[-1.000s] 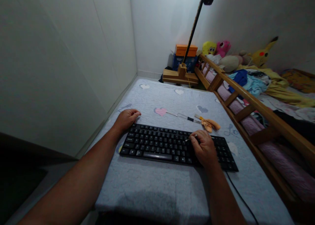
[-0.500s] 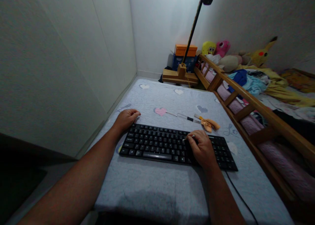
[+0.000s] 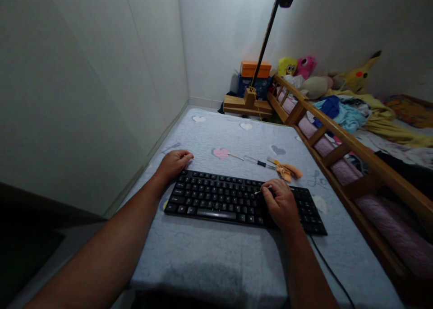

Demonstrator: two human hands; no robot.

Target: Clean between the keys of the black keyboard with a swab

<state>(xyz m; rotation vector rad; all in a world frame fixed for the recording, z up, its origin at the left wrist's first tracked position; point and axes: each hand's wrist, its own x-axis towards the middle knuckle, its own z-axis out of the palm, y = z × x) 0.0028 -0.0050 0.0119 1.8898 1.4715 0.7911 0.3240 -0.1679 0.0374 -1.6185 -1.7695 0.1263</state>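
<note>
1 black full-size keyboard [image 3: 216, 196] on 1 cloth-covered tabletop [image 3: 209, 255], at 5 o'clock from view center. 1 cable [image 3: 329, 265] leaves it at 4 o'clock. 2 bare hands, both at the keyboard.

left hand [image 3: 173, 163]: at the keyboard's 10 o'clock corner, grip curled with thumb against fingers; can't tell if it's grasping the edge. right hand [image 3: 280, 200]: over the keyboard's 3 o'clock side, grip pinching 1 cotton swab [image 3: 258, 192] between thumb and fingers, tip pointing to 8 o'clock over the keys; contact too small to tell.

beyond the keyboard, 4 loose items: 1 second swab [image 3: 236, 156] at 12 o'clock, beside 1 printed pink heart [image 3: 221, 154]; 1 wire keycap puller [image 3: 261, 163], black collar, at 1 o'clock; 1 yellow-and-pale brush-like tool [image 3: 272, 160] and 1 crumpled orange cloth [image 3: 288, 170] at 1 to 2 o'clock, those two touching.

background: 1 wooden bed rail [image 3: 333, 131] at 3 o'clock, 1 orange box [image 3: 255, 69] stacked on 1 blue box [image 3: 262, 85] toward 1 o'clock.
</note>
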